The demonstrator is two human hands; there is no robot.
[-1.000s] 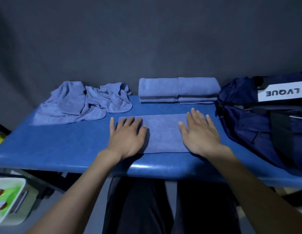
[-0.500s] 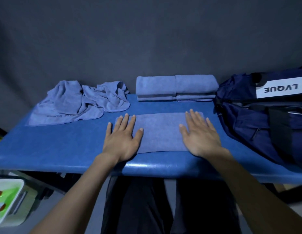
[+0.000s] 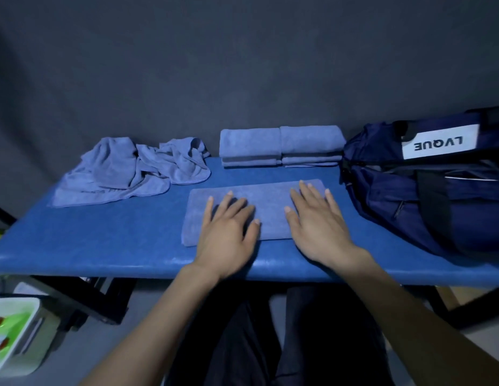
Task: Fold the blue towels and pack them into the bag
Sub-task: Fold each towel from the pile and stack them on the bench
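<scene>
A half-folded blue towel (image 3: 267, 201) lies flat near the front edge of the blue table (image 3: 109, 240). My left hand (image 3: 228, 232) presses flat on its left part with straight fingers. My right hand (image 3: 318, 221) lies flat on its right part, fingers spread. Two stacks of folded blue towels (image 3: 280, 144) stand side by side at the back. A heap of crumpled blue towels (image 3: 131, 171) lies at the back left. The navy bag (image 3: 426, 196) with a white LVQUE label rests on the table's right end.
A dark grey backdrop (image 3: 242, 65) hangs right behind the table. On the floor at lower left stands a white bin (image 3: 17, 338) with green contents. My dark-trousered legs (image 3: 270, 344) are under the table's front edge.
My left hand has slid rightward from the towel's left edge onto the towel. My right hand stays on the right part, shifted slightly toward the right end.
</scene>
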